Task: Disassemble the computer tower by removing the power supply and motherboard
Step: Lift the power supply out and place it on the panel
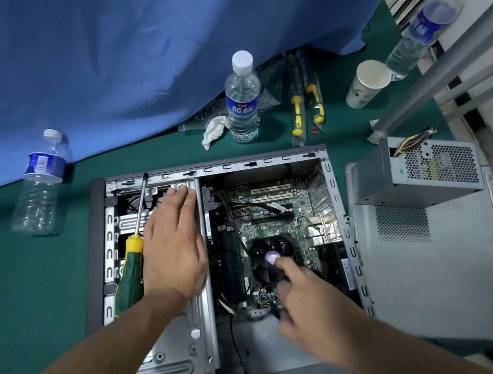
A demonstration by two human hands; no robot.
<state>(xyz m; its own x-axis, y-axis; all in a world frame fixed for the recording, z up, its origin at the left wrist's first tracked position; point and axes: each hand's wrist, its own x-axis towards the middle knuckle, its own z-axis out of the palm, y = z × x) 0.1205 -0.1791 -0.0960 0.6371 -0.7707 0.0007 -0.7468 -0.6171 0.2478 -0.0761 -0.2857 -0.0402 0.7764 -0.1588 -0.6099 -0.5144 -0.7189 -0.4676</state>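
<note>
We have the computer tower point(335, 193) on its side, open face up, so everything inside is reachable from above; our left hand point(171, 248) lies flat on the drive cage point(179, 348), fingers straight and together, gripping nothing, probably to steady the case while the other hand works. The side panel point(440, 270) lies out past our right hand point(309, 308), and the power supply point(420, 172) sits on its far end, already out, wires trailing; that half of the job looks done. The motherboard point(274, 214) is still seated in the case, between and beyond the two hands. The screwdriver point(132, 260) rests on the cage just outside the left hand, touching it or nearly, unheld. The right hand is blurred; its fingers curl toward the CPU fan point(269, 255) and the cables just below, but whether they pinch anything we cannot tell.
</note>
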